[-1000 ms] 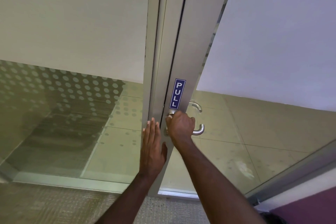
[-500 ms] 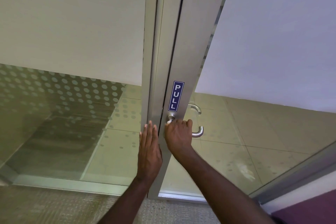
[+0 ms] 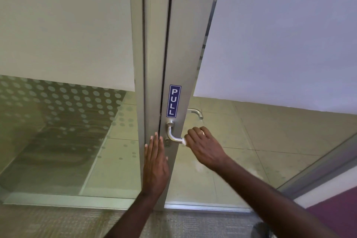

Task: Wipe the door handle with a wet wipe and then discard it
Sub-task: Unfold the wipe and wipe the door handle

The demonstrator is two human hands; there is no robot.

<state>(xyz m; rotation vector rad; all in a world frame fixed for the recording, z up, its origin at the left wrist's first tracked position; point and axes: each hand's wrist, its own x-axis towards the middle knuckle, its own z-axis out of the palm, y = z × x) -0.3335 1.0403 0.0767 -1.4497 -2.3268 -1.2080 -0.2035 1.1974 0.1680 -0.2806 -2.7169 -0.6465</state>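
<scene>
A silver lever door handle (image 3: 172, 135) sticks out of the metal door stile (image 3: 181, 63) just below a blue PULL sticker (image 3: 173, 101). My right hand (image 3: 203, 146) is closed around the outer end of the lever, with a white wet wipe (image 3: 184, 141) showing at the edge of my fingers against the metal. My left hand (image 3: 155, 162) lies flat with fingers together on the door edge and frame, just left of the handle's base and keyhole.
A second handle (image 3: 196, 112) shows through the glass on the door's far side. Frosted glass panels (image 3: 67, 25) fill both sides, with a tiled floor beyond. Carpet (image 3: 58, 222) lies at the bottom, and a purple surface (image 3: 336, 216) sits at the lower right.
My right hand has slid along the lever from its base by the stile out to its free end, uncovering the handle's bend. My left hand has stayed flat on the door edge.
</scene>
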